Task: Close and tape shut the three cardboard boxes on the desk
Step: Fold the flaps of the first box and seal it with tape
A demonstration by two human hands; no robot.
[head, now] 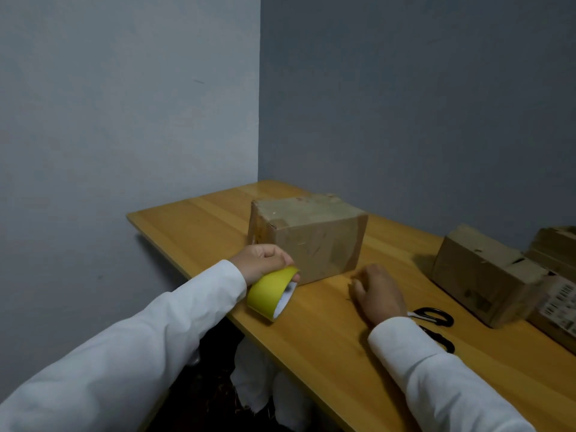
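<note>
A closed cardboard box (307,235) stands on the wooden desk (327,332) near the corner of the walls. My left hand (261,260) grips a yellow tape roll (272,294) just in front of that box's left corner, above the desk's edge. My right hand (378,293) rests on the desk to the right of the roll, fingers loosely bent, holding nothing. A second cardboard box (486,275) lies at the right. A third box (558,275) with a printed label sits behind and beside it, cut off by the frame.
Black-handled scissors (436,322) lie on the desk just right of my right wrist, partly hidden by the sleeve. Grey walls meet behind the desk. Below the desk's left edge lie dark floor and something white.
</note>
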